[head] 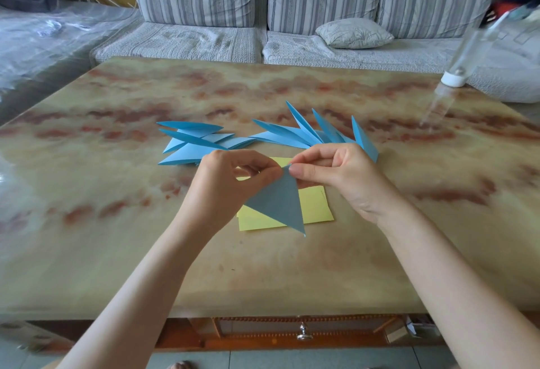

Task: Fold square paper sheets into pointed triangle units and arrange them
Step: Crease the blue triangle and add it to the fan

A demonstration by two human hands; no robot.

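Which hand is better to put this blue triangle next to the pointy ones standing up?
Probably the right hand. It pinches the top of the blue triangle and sits just in front of the standing blue units. The left hand holds the triangle too, but lies nearer the flat units.

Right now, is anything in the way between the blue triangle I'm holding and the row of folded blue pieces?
Nothing visible. The left hand and right hand pinch the blue triangle above the yellow sheets; the row of folded blue pieces lies just beyond them.
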